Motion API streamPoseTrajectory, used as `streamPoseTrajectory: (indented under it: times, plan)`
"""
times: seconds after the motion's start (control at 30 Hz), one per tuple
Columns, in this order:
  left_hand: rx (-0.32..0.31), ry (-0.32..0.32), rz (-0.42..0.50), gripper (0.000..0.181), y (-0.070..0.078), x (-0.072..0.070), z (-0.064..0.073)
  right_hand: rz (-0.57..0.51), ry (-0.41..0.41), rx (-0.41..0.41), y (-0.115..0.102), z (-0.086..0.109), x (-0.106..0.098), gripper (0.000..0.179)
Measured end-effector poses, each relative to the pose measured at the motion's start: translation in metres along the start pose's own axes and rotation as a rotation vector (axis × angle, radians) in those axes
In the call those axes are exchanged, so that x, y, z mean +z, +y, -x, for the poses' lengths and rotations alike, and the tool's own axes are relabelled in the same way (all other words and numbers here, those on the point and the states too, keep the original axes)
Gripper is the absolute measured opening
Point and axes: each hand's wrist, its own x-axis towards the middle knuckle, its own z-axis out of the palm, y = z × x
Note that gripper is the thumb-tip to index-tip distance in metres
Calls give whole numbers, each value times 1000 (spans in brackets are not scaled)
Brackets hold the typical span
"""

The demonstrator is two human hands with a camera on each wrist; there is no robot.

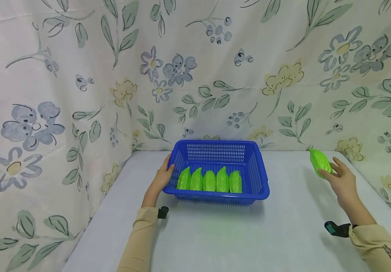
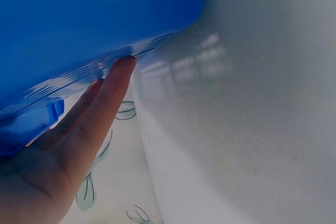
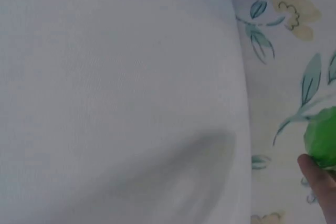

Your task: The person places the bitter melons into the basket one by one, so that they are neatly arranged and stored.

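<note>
A blue plastic basket (image 1: 216, 195) with slotted walls stands on the white table. Several bright green, ridged bitter melons (image 1: 209, 181) lie side by side along its near side, pointed ends away from me. My left hand (image 1: 163, 175) holds the basket's left side, thumb by the rim; its long fingers lie against the outer wall in the left wrist view. Out at the right, my right hand (image 1: 345, 183) grips another bitter melon (image 1: 320, 162) between thumb and fingers, raised above the table. Only part of that melon (image 3: 323, 137) and a fingertip show in the right wrist view.
The white table (image 1: 216, 238) reaches back to a floral curtain (image 1: 209, 75), which also closes off the left and right sides. A dark wrist strap piece (image 1: 337, 229) sticks out from the right cuff, and a smaller one (image 1: 163, 212) from the left.
</note>
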Motion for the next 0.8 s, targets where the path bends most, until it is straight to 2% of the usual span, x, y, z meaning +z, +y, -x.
streamPoseTrajectory:
  times: [0.4, 0.8]
  plan:
    - [-3, 2, -5, 58, 0, 1, -1, -69, -41, -128, -55, 29, 46, 80]
    - [-12, 5, -24, 58, -1, 0, -1, -107, -39, -157, -81, 42, 73, 79]
